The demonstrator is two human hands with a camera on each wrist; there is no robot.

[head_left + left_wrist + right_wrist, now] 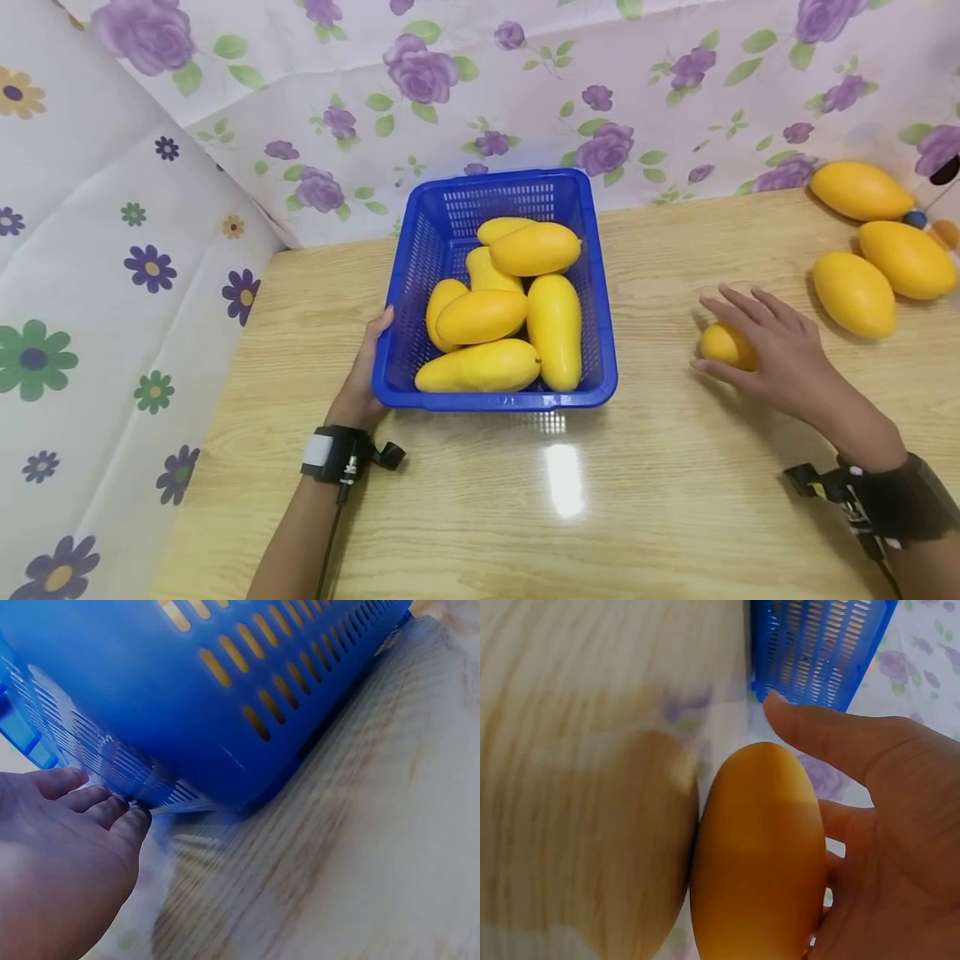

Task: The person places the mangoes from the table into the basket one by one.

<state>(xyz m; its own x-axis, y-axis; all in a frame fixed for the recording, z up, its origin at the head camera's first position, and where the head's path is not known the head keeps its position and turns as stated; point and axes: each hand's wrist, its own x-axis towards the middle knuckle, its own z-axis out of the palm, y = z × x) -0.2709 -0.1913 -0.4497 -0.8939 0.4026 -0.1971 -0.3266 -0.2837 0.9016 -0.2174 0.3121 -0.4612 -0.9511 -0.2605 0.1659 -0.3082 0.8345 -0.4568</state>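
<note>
A blue plastic basket (495, 402) holds several yellow mangoes (536, 248), some lying on top of others. My left hand (362, 375) is at the basket's left side; in the left wrist view its loosely bent fingers (101, 806) touch the slotted wall. To the right of the basket, my right hand (783, 358) reaches over a single mango (726, 346) lying on the table. In the right wrist view this mango (757, 855) lies beside the palm, with the thumb (817, 735) spread away from it and the other fingers partly hidden behind it.
Three more mangoes (855, 294) lie at the far right of the wooden table (465, 508). A flowered sheet (487, 100) hangs behind the table, and another patterned sheet (97, 333) covers the left side. Small blue and orange round things show near the right edge.
</note>
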